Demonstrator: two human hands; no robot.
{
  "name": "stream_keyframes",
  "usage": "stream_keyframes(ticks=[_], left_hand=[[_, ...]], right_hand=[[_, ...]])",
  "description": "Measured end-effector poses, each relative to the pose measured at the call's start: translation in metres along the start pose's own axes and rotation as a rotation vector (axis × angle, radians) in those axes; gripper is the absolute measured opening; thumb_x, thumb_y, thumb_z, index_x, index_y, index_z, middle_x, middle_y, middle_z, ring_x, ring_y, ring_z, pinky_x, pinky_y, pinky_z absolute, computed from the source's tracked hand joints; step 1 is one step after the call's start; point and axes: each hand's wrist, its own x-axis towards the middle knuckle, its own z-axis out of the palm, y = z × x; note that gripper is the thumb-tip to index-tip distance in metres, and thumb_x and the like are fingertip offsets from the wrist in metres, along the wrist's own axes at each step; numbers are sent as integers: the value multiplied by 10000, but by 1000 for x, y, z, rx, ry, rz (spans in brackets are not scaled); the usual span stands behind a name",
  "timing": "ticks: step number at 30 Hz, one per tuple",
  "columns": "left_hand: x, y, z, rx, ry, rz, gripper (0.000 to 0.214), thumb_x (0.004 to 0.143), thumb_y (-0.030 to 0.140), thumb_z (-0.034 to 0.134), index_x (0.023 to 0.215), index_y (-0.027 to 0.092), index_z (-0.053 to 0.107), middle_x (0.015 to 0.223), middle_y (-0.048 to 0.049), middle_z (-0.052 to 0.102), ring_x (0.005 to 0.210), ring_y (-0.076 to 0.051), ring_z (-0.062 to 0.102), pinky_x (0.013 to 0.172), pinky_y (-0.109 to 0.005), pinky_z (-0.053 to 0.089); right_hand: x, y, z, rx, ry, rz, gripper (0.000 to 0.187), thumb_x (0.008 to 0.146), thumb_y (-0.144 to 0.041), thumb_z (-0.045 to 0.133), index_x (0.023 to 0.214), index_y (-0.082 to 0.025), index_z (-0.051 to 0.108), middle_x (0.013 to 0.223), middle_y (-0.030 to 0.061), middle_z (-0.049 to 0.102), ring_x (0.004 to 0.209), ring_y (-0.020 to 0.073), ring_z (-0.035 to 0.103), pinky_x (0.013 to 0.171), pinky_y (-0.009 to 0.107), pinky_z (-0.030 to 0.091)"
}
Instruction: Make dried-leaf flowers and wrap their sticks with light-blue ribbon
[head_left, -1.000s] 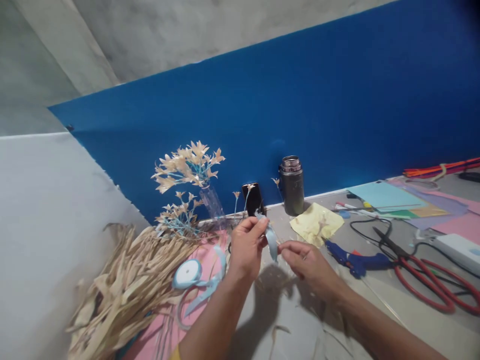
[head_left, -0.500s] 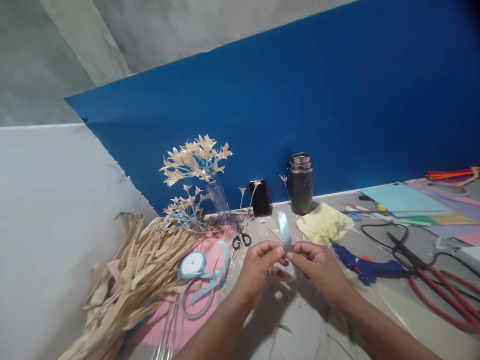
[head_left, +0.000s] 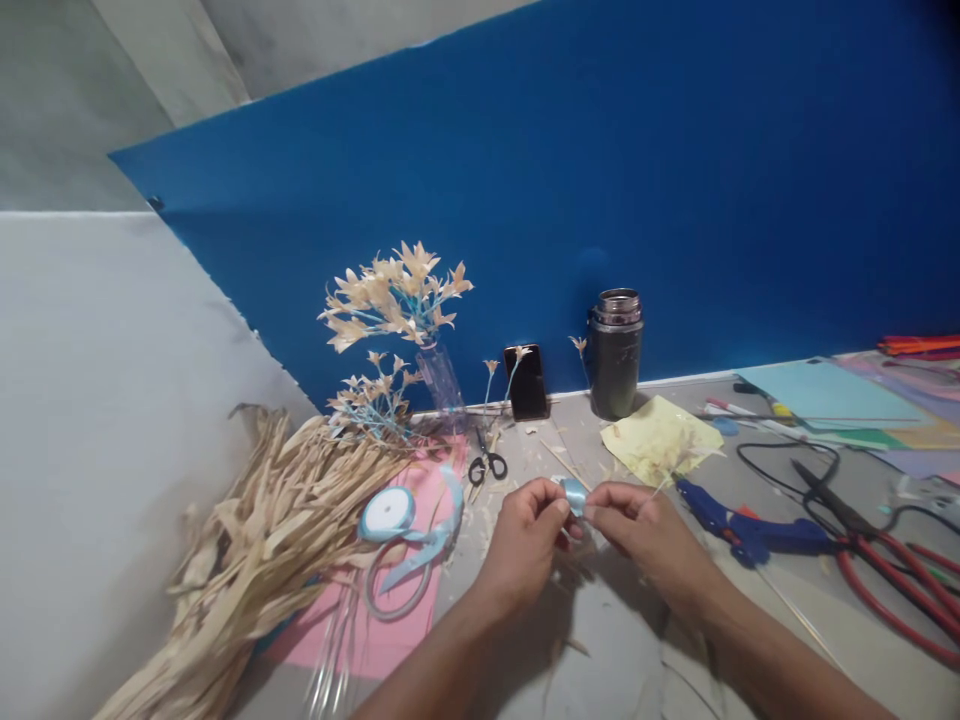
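Note:
A short piece of light blue ribbon (head_left: 574, 496) is pinched between my two hands above the middle of the table. My left hand (head_left: 529, 530) closes thumb and fingers on its left end. On the other end, my right hand (head_left: 634, 515) grips with thumb and forefinger. The ribbon looks bent between the fingertips, and part of it is hidden by them. To the left of my hands lie a roll of light blue ribbon (head_left: 387, 514) and a roll of tape (head_left: 373, 592), with a loose ribbon tail over pink paper (head_left: 405, 640).
Dried husk strips (head_left: 277, 530) are heaped at left. Behind stand husk flowers (head_left: 394, 290) in a plastic bottle (head_left: 444, 385), a phone (head_left: 526, 385) and a flask (head_left: 616, 360). Small scissors (head_left: 487, 465), yellow paper (head_left: 660, 435), a blue glue gun (head_left: 750, 525) and red-handled scissors (head_left: 877, 570) lie around.
The ribbon stood upright above my fingers before; now it is folded down between the fingertips. Both hands stay close together. The view has shifted slightly.

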Motion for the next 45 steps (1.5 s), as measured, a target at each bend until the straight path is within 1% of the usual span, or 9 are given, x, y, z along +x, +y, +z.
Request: stream_keyframes(ticks=[4,10,15,20,27,32,35,39,45], left_hand=[[0,-3,-4,-119,-80,-53,306,753,447,728,768,149,658,726,-46,628,662,-164,609,625,-281,481],[0,-5,-4,72,36,0,61,691,192,687,671,158,641,600,-33,634,563,-139,555,592,-263,429],[1,-8,-10,277,27,50,65,717,142,589,677,176,628,606,-22,613,573,-131,531,568,-247,384],[-1,-8,-12,-48,-111,-161,177,726,339,651,747,166,622,722,-66,649,610,-171,615,566,-278,447],[-1,-12,-6,133,69,-21,42,621,203,626,612,167,606,561,-24,605,526,-119,516,538,-239,385],[-1,-13,-10,-45,-32,-88,31,598,191,624,613,166,614,561,-24,612,531,-126,549,565,-247,400],[1,-13,-12,-117,-93,-151,148,645,294,675,658,151,638,634,-49,632,603,-154,593,564,-250,411],[4,-14,-12,-258,-132,-221,458,724,584,695,757,128,686,747,-74,641,687,-175,596,584,-269,445],[3,-7,-11,-404,63,-62,308,589,334,867,720,130,677,715,-51,651,680,-140,572,679,-263,435]], right_hand=[[0,1,2,-6,17,-3,213,689,-391,647,616,-191,660,517,-35,510,501,114,377,504,257,296],[-1,3,5,-59,38,-57,223,707,-385,629,604,-190,665,504,-37,478,513,123,379,504,262,295],[0,3,1,-75,87,-50,215,692,-384,617,590,-195,627,500,-41,453,512,123,370,497,263,282],[0,3,1,-91,78,-72,220,699,-398,620,615,-196,637,512,-39,471,507,124,375,495,262,299],[-6,5,7,-150,65,-141,215,712,-388,615,627,-193,646,521,-37,485,531,133,414,506,247,339],[-4,6,3,-80,13,-32,192,710,-367,633,641,-189,656,511,-53,460,512,117,382,501,244,308],[-4,5,4,-62,-3,-30,190,717,-365,623,650,-189,654,517,-51,473,513,117,389,508,245,315],[-8,5,10,-162,-42,-164,232,767,-378,563,653,-197,652,611,-11,585,586,147,496,570,258,383],[-8,21,15,-418,-76,-148,227,778,-395,539,686,-219,649,584,-28,533,582,159,499,556,264,362]])
